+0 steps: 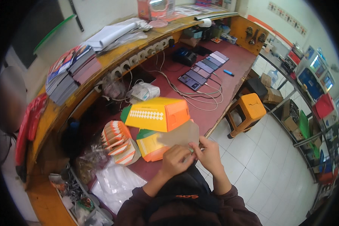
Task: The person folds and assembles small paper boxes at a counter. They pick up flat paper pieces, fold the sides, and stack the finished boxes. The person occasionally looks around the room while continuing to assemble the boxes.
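Close to my body, my left hand [176, 160] and my right hand [208, 153] come together at the near edge of a grey-brown paperboard piece [186, 135]. The fingers of both are closed on that edge, and a small greenish bit shows between them. Just beyond lies a yellow and orange carton [150, 115] with a white diamond pattern. Another yellow, orange and green carton [150, 146] sits under and beside the paperboard. Left of these are several orange-and-white folded cartons [116, 136] bunched together.
Clear plastic bags [118, 184] lie at the near left. Several phones [194, 79] with cables rest on the red tabletop, near a blue marker [228, 72]. Stacked booklets [69, 75] stand on the raised shelf. An orange stool [248, 109] is right of the table.
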### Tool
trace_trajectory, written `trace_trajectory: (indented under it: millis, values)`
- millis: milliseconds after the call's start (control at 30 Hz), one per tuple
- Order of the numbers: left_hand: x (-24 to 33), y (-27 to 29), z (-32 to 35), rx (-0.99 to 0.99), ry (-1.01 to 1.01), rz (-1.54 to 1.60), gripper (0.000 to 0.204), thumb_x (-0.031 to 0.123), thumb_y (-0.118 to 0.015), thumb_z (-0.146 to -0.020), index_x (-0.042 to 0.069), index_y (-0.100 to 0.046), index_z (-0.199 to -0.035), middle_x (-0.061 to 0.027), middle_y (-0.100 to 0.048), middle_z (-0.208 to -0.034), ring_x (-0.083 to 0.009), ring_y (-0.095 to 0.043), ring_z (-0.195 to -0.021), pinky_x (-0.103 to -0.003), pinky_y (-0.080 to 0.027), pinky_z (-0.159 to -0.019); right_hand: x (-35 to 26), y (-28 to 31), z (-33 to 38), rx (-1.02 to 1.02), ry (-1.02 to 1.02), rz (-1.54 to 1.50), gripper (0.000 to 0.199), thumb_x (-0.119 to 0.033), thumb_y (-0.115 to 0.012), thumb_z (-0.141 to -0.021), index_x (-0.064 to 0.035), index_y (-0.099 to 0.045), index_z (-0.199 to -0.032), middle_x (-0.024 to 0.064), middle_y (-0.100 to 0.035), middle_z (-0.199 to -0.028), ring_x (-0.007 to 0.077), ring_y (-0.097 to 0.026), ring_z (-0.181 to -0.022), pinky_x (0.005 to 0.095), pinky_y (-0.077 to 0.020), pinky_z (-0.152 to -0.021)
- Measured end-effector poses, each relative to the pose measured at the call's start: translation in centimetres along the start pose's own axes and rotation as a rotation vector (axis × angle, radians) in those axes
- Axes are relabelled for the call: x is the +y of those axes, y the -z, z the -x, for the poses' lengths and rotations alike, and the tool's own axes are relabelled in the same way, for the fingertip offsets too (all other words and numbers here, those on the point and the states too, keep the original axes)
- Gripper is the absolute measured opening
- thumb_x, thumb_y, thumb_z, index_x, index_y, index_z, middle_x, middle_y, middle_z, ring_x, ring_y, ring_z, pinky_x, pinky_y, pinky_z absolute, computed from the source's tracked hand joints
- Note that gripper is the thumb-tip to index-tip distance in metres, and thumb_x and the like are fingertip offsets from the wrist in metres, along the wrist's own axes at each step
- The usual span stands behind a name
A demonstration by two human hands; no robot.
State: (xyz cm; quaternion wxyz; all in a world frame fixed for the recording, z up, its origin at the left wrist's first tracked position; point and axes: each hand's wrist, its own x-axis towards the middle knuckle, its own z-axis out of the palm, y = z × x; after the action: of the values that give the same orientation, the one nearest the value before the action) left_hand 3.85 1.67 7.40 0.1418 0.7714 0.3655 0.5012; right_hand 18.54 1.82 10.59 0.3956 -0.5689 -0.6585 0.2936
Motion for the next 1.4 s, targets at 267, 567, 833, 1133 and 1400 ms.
trace_trajectory:
  millis: [267,567,833,1133,1400]
  values:
    - [0.9,1.8,-1.0,-0.092,0.160,0.056,0.018,0.006,-0.070,-0.075,0.003,-0.064,-0.091,-0.0079,-0.062,-0.093,-0.0219,-0.060,-0.088,-0.032,-0.048,-0.074,-0.4,-0.4,-0.4,0.159,-0.086,-0.390,0.007,0.001,-0.063,-0.081,0.0026,-0.065,-0.087,0.0081,-0.068,-0.076,0.0118,-0.065,-0.064,0.0247,-0.0513,-0.055]
    - [-0.2,1.4,0.5,0.361,0.894,0.851,0.025,0.005,-0.066,-0.080,0.004,-0.060,-0.105,-0.0058,-0.061,-0.104,-0.0209,-0.056,-0.100,-0.032,-0.044,-0.087,-1.0,-0.9,-1.0,0.182,0.422,-0.007,0.016,0.004,-0.067,-0.070,-0.0039,-0.066,-0.084,0.0076,-0.064,-0.088,0.0188,-0.064,-0.080,0.0265,-0.0515,-0.066]
    - [0.9,3.4,-1.3,-0.060,0.557,0.471,0.030,0.008,-0.069,-0.080,0.002,-0.060,-0.108,-0.0076,-0.065,-0.102,-0.0139,-0.059,-0.095,-0.028,-0.045,-0.081,-1.6,-0.1,-1.3,0.105,0.223,-0.323,0.018,0.011,-0.062,-0.069,0.0002,-0.066,-0.083,0.0076,-0.062,-0.089,0.0142,-0.062,-0.077,0.0230,-0.0538,-0.066]
    - [-0.8,2.2,0.0,0.066,0.508,0.631,0.019,0.010,-0.066,-0.084,0.002,-0.063,-0.101,-0.0038,-0.063,-0.089,-0.0117,-0.058,-0.082,-0.025,-0.047,-0.071,-2.4,0.6,-0.5,0.016,0.393,0.033,0.026,0.010,-0.064,-0.068,-0.0027,-0.068,-0.090,0.0108,-0.063,-0.095,0.0220,-0.065,-0.080,0.0283,-0.0549,-0.074]
    - [-2.0,0.6,0.7,0.192,0.365,1.368,0.039,0.009,-0.048,-0.089,-0.003,-0.044,-0.125,-0.0138,-0.053,-0.121,-0.0227,-0.051,-0.112,-0.036,-0.041,-0.097,-0.8,-2.8,0.2,0.222,0.738,0.198,0.049,-0.005,-0.066,-0.071,-0.0025,-0.055,-0.119,0.0226,-0.042,-0.133,0.0386,-0.047,-0.118,0.0401,-0.0415,-0.098]
